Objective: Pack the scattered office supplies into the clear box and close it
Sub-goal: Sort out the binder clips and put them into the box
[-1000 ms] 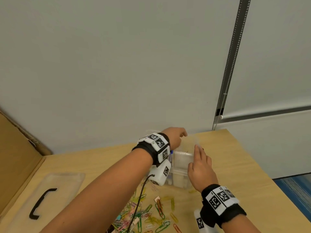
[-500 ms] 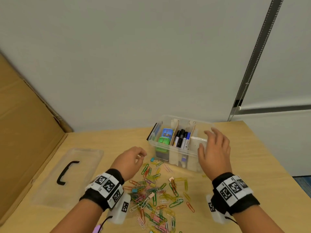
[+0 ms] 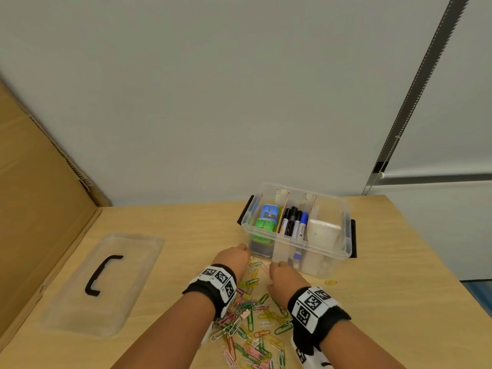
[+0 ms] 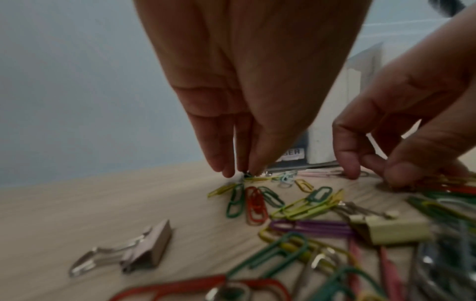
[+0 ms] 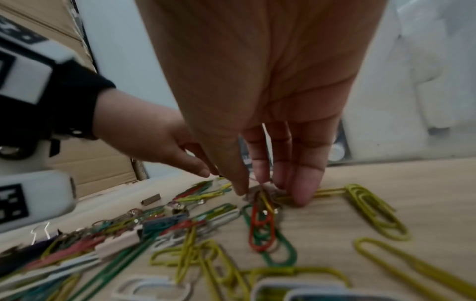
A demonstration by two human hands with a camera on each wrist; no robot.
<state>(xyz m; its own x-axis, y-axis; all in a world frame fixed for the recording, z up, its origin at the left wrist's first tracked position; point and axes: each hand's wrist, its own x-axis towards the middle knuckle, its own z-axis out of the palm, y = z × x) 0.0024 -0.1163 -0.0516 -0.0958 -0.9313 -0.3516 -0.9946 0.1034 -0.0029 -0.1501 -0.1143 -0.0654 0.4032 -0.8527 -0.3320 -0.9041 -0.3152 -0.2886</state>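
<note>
From the head view, the clear box (image 3: 298,230) stands open on the wooden surface (image 3: 186,225) at about 1 o'clock from the two hands, its compartments holding green and blue cases, a row of markers (image 3: 294,222) and a white block (image 3: 322,231). Its lid (image 3: 106,283), with a black handle, lies flat well apart at 9 o'clock. The left hand (image 3: 232,259) and right hand (image 3: 285,276) are lowered side by side just in front of the box, over the far edge of a heap of coloured paper clips (image 3: 253,326) that spreads toward 6 o'clock. One yellow clip (image 3: 331,282) lies alone at 3 o'clock of the right hand.

In the left wrist view, the left hand's fingers (image 4: 219,148) point down, drawn narrow together, tips pinching a small dark item at the surface; what it is cannot be told. A silver binder clip (image 4: 134,250) lies at 7 o'clock and a cream one (image 4: 389,230) at 4 o'clock.

In the right wrist view, the right hand's fingers (image 5: 306,173) are bunched narrow on a cluster of clips, a red clip (image 5: 260,224) and a green one trailing from the tips toward 6 o'clock. The box wall rises behind at 1 o'clock.
</note>
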